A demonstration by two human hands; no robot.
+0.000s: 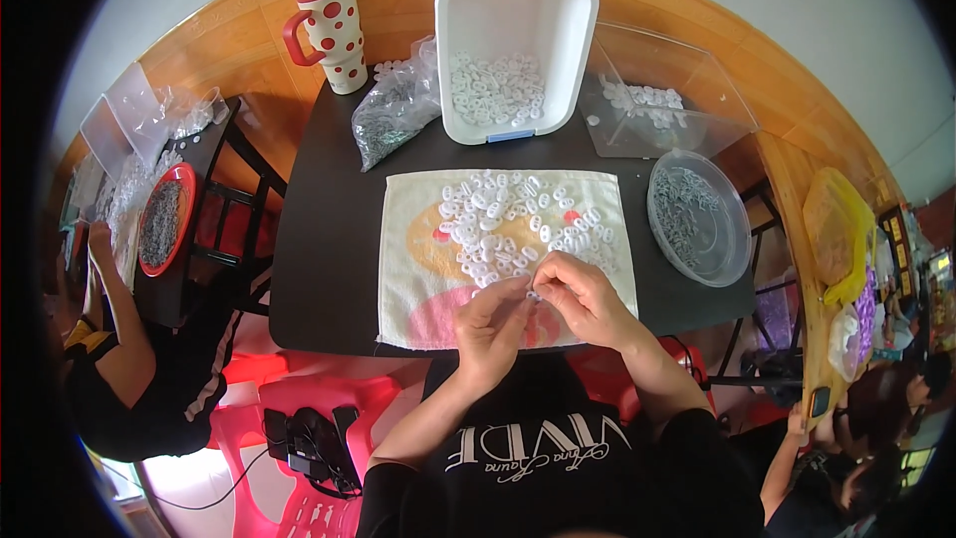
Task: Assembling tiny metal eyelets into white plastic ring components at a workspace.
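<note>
Head: hands (pixel 488 327) (pixel 586 307) meet above towel (pixel 401 259), near front edge of table (pixel 324 249).

Seen from where I stand, with the person at six, a cloth (pixel 411 201) lies mid-table on the table (pixel 324 239), bearing a spread of small pieces (pixel 488 204); the left hand (pixel 488 327) and right hand (pixel 586 301) meet over its six o'clock part; at twelve stands a bin (pixel 498 10) with more pieces inside; at eleven a bag (pixel 396 112) sits just beside the bin, a tumbler (pixel 337 35) beyond it; a box (pixel 715 105) holding pieces is between one and two; a bowl (pixel 725 249) of metal bits is near three; at nine, on a side table (pixel 189 286), sits a tray (pixel 190 224).
</note>
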